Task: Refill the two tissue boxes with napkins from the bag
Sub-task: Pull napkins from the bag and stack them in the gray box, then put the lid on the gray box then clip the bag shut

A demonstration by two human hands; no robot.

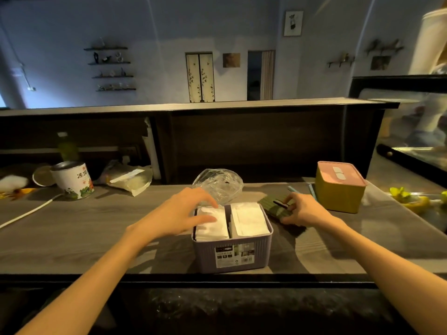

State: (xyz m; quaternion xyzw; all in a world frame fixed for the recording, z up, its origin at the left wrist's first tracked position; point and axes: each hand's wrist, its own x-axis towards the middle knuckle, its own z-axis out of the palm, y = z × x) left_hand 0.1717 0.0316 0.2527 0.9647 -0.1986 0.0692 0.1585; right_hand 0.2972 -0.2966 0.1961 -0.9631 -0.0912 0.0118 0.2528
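Ribbed purple box [232, 247] holds white napkins [249, 218]; yellow box [338, 194], pink lid [338, 174]; seemingly green slatted lid [278, 206].

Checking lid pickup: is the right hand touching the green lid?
Touching. Head view shows the right hand with fingers curled over the green lid, thumb under its near edge.

Both bare forearms reach forward, the left hand [180, 213] palm-down with fingers spread and relaxed, fingertips resting lightly, while the right hand [298, 210] angles inward, its fingers and thumb curled in a grip.
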